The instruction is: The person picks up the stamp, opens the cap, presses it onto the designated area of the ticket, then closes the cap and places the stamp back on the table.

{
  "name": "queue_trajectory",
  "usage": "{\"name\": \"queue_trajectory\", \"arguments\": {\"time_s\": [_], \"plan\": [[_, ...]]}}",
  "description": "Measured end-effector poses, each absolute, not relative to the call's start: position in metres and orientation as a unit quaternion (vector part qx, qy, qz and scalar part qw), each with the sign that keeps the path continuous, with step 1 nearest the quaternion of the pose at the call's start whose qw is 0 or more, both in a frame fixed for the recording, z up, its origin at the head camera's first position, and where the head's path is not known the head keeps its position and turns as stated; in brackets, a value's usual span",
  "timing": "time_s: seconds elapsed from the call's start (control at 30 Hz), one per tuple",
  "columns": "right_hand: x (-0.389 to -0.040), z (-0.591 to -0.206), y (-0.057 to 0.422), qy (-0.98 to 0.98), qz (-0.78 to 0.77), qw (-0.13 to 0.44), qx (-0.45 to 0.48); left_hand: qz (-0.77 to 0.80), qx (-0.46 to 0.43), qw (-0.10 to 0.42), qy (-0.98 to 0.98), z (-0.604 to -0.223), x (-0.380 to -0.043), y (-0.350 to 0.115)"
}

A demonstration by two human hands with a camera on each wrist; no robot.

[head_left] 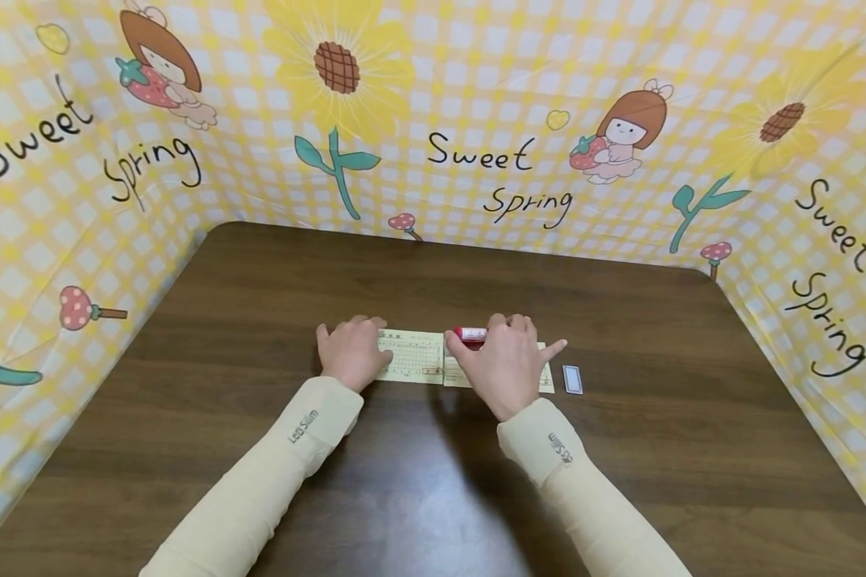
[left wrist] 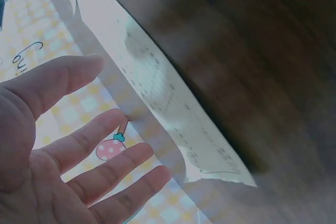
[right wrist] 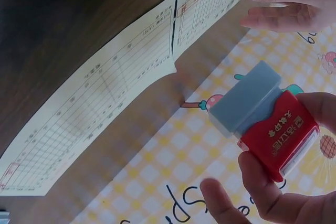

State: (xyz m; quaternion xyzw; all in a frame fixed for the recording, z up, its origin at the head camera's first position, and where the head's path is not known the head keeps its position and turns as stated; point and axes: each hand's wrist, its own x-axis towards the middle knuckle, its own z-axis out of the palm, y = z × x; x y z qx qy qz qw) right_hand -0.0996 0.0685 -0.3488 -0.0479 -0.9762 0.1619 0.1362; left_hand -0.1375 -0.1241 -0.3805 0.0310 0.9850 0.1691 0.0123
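Two pale yellow printed slips lie side by side: a left slip (head_left: 414,357) and a right slip (head_left: 458,377). Each bears a small red boxed mark near a lower corner. My right hand (head_left: 503,365) holds a red stamp (right wrist: 278,135) above the right slip, between thumb and fingers. The stamp has gold lettering on its red body and a grey-blue lower part. My left hand (head_left: 355,353) is at the left end of the left slip, fingers loosely extended, with nothing gripped in the left wrist view. Whether its fingertips touch the paper is hard to tell.
A small flat rectangular piece (head_left: 573,380), pale with a blue-grey border, lies right of the slips. Brown wood-grain table (head_left: 404,481) surrounds them. Yellow checked cloth (head_left: 462,96) with printed flowers and lettering rises behind and at both sides.
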Motion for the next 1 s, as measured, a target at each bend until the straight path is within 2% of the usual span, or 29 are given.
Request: {"name": "queue_trajectory", "arguments": {"time_s": [0.33,1.0], "plan": [[-0.096,-0.346,0.088,-0.97,0.184,0.15,-0.055,0.161,0.051,0.0,0.986,-0.377,-0.141,-0.11],[-0.087,-0.346,0.136,-0.955,0.221,0.186,-0.07,0.173,0.077,0.014,0.982,-0.369,-0.144,-0.064]]}}
